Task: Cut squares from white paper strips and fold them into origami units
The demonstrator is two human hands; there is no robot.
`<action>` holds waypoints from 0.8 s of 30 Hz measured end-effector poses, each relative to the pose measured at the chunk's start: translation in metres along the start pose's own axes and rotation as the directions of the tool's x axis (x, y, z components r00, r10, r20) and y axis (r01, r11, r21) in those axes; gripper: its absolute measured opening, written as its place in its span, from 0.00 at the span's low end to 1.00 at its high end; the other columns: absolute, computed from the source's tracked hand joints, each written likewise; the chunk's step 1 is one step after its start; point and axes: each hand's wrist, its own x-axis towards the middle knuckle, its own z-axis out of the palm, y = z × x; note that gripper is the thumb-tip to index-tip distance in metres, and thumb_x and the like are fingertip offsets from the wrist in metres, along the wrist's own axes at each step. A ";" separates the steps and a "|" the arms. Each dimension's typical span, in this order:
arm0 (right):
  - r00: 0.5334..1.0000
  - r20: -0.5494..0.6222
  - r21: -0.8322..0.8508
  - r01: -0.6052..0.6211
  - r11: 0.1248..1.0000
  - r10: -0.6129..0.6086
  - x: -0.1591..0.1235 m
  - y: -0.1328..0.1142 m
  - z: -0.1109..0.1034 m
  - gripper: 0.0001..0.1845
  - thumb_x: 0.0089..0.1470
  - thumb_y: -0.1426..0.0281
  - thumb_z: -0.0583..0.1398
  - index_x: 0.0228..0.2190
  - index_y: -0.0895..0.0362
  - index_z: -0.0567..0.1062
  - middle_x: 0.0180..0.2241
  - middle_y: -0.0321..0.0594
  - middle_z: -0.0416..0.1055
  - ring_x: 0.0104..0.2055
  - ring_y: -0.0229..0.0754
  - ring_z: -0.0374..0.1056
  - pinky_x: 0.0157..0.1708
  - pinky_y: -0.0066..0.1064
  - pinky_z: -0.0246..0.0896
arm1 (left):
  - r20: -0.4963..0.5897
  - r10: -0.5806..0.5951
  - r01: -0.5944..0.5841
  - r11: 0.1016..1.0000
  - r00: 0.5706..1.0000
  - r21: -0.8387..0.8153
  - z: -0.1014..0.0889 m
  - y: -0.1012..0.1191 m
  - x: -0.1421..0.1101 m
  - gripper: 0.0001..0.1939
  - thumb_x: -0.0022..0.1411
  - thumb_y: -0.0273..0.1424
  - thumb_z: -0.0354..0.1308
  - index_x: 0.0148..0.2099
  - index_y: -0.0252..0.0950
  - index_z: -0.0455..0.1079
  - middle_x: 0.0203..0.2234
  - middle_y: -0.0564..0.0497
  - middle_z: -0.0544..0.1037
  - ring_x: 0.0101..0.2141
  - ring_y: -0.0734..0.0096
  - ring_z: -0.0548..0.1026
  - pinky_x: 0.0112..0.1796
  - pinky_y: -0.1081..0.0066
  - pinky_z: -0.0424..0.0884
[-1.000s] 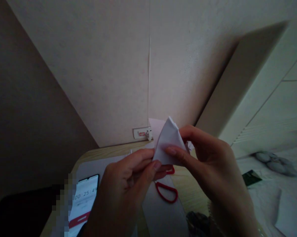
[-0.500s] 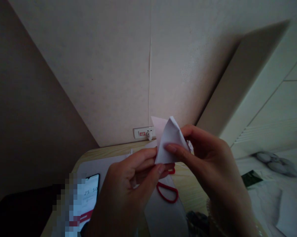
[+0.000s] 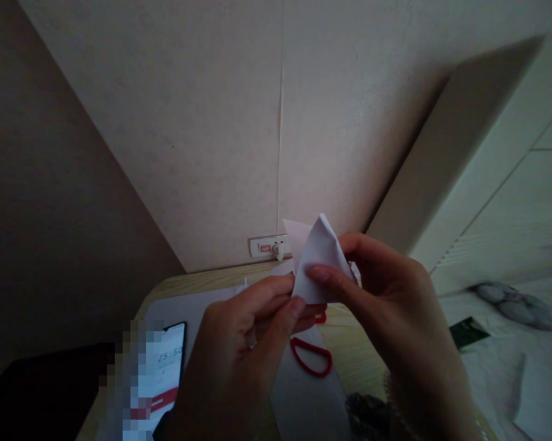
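Note:
A folded piece of white paper (image 3: 319, 257), peaked at the top with a flap standing out to its left, is held up between my two hands above the table. My right hand (image 3: 395, 306) pinches it from the right, thumb on the near face and fingers behind. Closed on its lower left corner is my left hand (image 3: 253, 334), thumb in front and fingers partly behind the paper. Below the hands, a red scissors handle (image 3: 311, 357) shows on white paper (image 3: 306, 398); the blades are hidden.
A lit phone (image 3: 166, 367) lies left of my left hand on the wooden table (image 3: 358, 349). A wall socket (image 3: 267, 247) with a plug sits just behind the table edge. On the right are a pale cabinet (image 3: 500, 165) and a white surface with a dark green packet (image 3: 469, 332).
The left thumb has shifted slightly up along the paper's lower corner. Otherwise the hands and the folded paper keep nearly the same pose.

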 end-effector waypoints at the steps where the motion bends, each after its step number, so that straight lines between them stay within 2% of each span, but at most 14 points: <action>1: 1.000 0.002 -0.002 0.003 1.000 -0.003 0.000 0.000 0.000 0.08 0.51 0.67 0.70 0.25 0.53 0.78 0.21 0.29 0.73 0.23 0.34 0.66 0.20 0.23 0.60 | -0.003 -0.006 0.006 1.000 1.000 -0.005 0.000 0.000 0.000 0.09 0.62 0.26 0.63 0.37 0.42 0.84 0.33 0.57 0.89 0.36 0.70 0.87 0.39 0.81 0.81; 5: 0.999 0.029 -0.048 0.047 0.998 -0.046 0.000 0.003 -0.005 0.04 0.52 0.68 0.70 0.28 0.53 0.80 0.25 0.31 0.75 0.27 0.36 0.67 0.24 0.24 0.62 | -0.083 0.014 -0.018 0.999 0.996 -0.051 -0.001 -0.002 0.002 0.08 0.61 0.27 0.64 0.34 0.43 0.84 0.32 0.58 0.89 0.33 0.72 0.87 0.38 0.81 0.80; 9: 0.992 0.049 -0.121 0.122 0.985 -0.117 0.002 0.003 -0.011 0.01 0.53 0.70 0.69 0.31 0.52 0.82 0.28 0.30 0.78 0.31 0.36 0.70 0.27 0.24 0.63 | -0.126 0.037 -0.050 0.993 0.991 -0.103 -0.003 -0.002 0.005 0.07 0.60 0.26 0.65 0.31 0.41 0.83 0.23 0.58 0.86 0.26 0.72 0.85 0.36 0.78 0.81; 14: 0.977 0.097 -0.197 0.204 0.959 -0.188 0.003 0.000 -0.012 0.03 0.52 0.74 0.70 0.29 0.53 0.82 0.27 0.29 0.79 0.30 0.35 0.70 0.31 0.24 0.63 | -0.249 0.070 -0.109 0.983 0.966 -0.146 -0.007 -0.002 0.006 0.07 0.58 0.26 0.66 0.31 0.42 0.83 0.18 0.60 0.83 0.23 0.72 0.84 0.34 0.76 0.82; 17: 0.979 0.099 -0.203 0.195 0.960 -0.178 0.002 -0.001 -0.011 0.03 0.53 0.73 0.69 0.28 0.54 0.82 0.26 0.29 0.78 0.29 0.34 0.70 0.29 0.24 0.62 | -0.216 0.033 -0.070 0.984 0.976 -0.166 -0.009 -0.002 0.005 0.06 0.57 0.26 0.67 0.30 0.41 0.82 0.18 0.59 0.84 0.25 0.69 0.85 0.33 0.75 0.82; 20: 0.987 0.051 -0.164 0.156 0.974 -0.150 0.000 0.001 -0.010 0.05 0.53 0.73 0.69 0.26 0.52 0.82 0.24 0.27 0.78 0.26 0.34 0.70 0.25 0.23 0.61 | -0.208 0.032 -0.068 0.984 0.978 -0.166 -0.009 -0.001 0.005 0.06 0.58 0.23 0.66 0.32 0.39 0.82 0.23 0.58 0.87 0.26 0.72 0.86 0.31 0.81 0.80; 24: 0.988 0.015 -0.150 0.154 0.977 -0.154 0.001 0.004 -0.009 0.07 0.52 0.74 0.69 0.25 0.51 0.81 0.24 0.26 0.79 0.27 0.35 0.72 0.27 0.24 0.62 | -0.219 0.021 -0.050 0.990 0.976 -0.129 -0.008 0.001 0.005 0.07 0.58 0.22 0.65 0.33 0.37 0.82 0.25 0.57 0.87 0.27 0.73 0.86 0.31 0.83 0.79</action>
